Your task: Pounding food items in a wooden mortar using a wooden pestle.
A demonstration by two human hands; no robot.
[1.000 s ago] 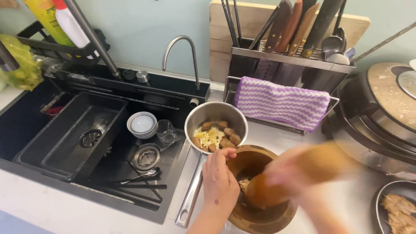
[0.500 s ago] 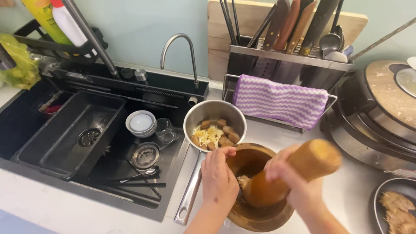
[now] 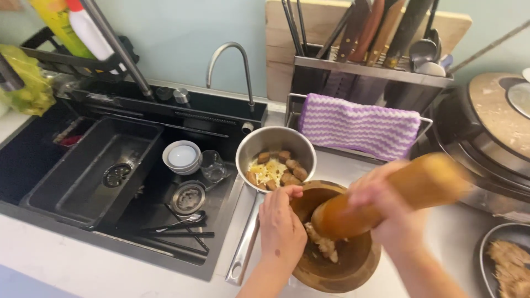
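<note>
Pounding is under way — the right hand (image 3: 386, 207) is wrapped around the wooden pestle (image 3: 381, 198), its head down in the wooden mortar (image 3: 353, 265) on the counter. The left hand (image 3: 281, 229), fingers curled over the rim, steadies it — the pale paste (image 3: 323, 245) likely needs firm, centred strokes.

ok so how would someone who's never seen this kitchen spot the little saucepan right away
Start at the black sink with the curved tap. Just right of it on the counter stands the small steel saucepan, its long handle pointing toward the person. It sits behind the wooden mortar that the left hand steadies, and alone holds browned pieces with pale bits.
</note>
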